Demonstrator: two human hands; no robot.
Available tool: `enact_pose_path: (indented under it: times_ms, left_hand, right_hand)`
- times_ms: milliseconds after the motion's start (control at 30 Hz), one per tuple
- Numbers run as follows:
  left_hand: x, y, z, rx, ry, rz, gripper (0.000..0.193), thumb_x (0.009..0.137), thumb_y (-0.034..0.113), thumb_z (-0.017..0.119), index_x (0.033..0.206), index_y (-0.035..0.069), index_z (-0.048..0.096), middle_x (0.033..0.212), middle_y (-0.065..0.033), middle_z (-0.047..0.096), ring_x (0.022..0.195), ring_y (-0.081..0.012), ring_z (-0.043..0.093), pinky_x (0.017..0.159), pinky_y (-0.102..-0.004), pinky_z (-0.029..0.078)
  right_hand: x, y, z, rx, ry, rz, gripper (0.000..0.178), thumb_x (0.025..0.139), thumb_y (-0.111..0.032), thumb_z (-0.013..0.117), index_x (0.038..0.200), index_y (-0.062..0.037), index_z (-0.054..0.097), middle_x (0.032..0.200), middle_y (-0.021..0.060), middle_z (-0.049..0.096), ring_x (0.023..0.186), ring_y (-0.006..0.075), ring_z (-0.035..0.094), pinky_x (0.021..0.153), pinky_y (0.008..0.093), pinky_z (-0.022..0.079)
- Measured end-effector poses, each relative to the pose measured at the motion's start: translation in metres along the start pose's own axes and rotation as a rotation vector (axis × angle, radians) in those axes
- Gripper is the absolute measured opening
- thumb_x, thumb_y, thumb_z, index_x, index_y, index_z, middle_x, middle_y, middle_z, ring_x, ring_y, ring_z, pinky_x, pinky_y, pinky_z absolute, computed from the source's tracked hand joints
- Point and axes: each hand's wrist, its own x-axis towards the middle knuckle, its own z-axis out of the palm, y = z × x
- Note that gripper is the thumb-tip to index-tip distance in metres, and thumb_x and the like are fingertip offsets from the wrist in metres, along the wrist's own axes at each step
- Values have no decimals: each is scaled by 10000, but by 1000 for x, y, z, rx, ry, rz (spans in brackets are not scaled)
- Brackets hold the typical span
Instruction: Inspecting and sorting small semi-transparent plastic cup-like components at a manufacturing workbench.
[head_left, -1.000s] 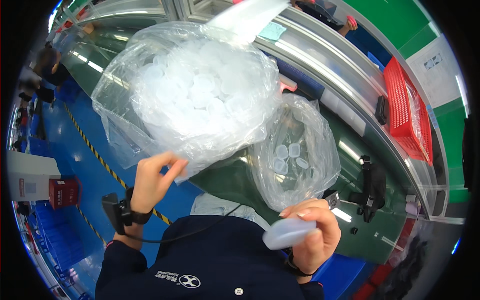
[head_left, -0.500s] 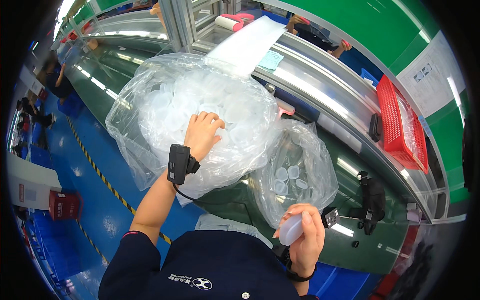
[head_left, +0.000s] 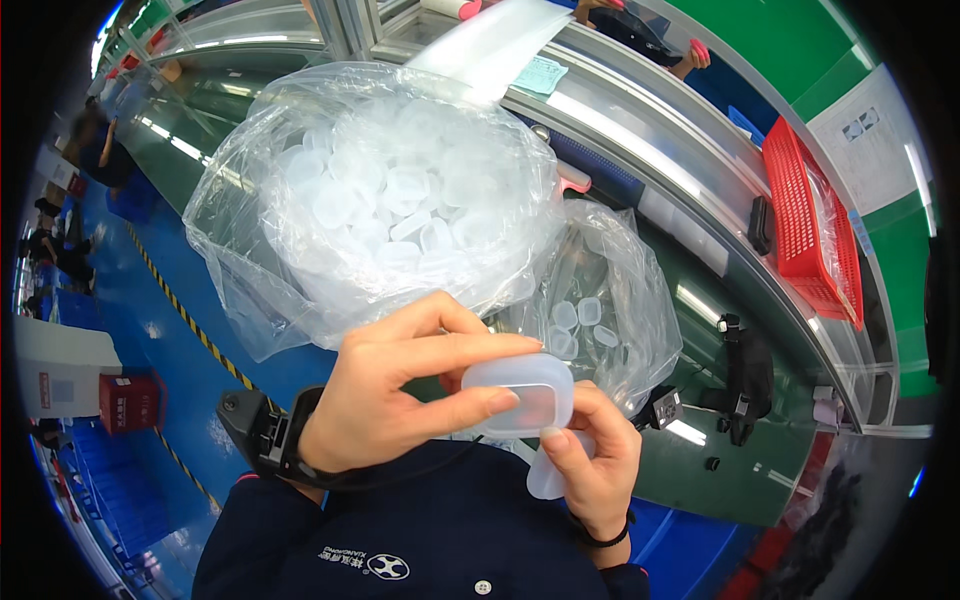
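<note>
My left hand (head_left: pixel 400 390) pinches a frosted, rounded-square plastic lid (head_left: pixel 530 398) between thumb and fingers, in front of my chest. Close against its right side, my right hand (head_left: pixel 602 462) holds another frosted plastic lid (head_left: pixel 552 470) lower down and tilted. Its fingers also reach the edge of the left hand's lid. Beyond the hands lies a large clear plastic bag (head_left: pixel 245 300), its mouth wide, heaped with many similar lids (head_left: pixel 405 190). To its right sits a smaller clear bag (head_left: pixel 645 330) with several lids (head_left: pixel 564 345) inside.
A red perforated basket (head_left: pixel 800 220) stands at the right on the metal-framed line. Black strapped gear (head_left: pixel 745 380) rests on the green tabletop (head_left: pixel 690 480). White sheet material (head_left: pixel 490 50) lies behind the large bag. Other people (head_left: pixel 100 150) are at the far left.
My left hand has come back from the heap in the large bag with a lid, meeting my right hand near my chest. The right hand still holds its lid. The view has shifted slightly.
</note>
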Motion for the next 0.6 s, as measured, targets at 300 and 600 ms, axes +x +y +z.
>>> enact_pose_path:
  times_ms: [300, 600]
  left_hand:
    - [-9, 4, 16, -344, -23, -29, 621, 600, 88, 745, 1145, -24, 470, 898, -93, 562, 720, -119, 570, 617, -212, 460]
    - [-8, 7, 15, -317, -97, -16, 674, 576, 185, 777, 1129, -63, 481, 849, -89, 546, 781, -144, 577, 650, -227, 467]
  right_hand:
    - [-16, -11, -2, 479, 118, 147, 289, 788, -89, 581, 1007, 61, 467, 829, 105, 588, 692, 101, 547, 634, 220, 436]
    - [-23, -15, -1, 431, 192, 94, 290, 784, -160, 599, 950, 57, 502, 820, 126, 603, 695, 134, 572, 639, 237, 454]
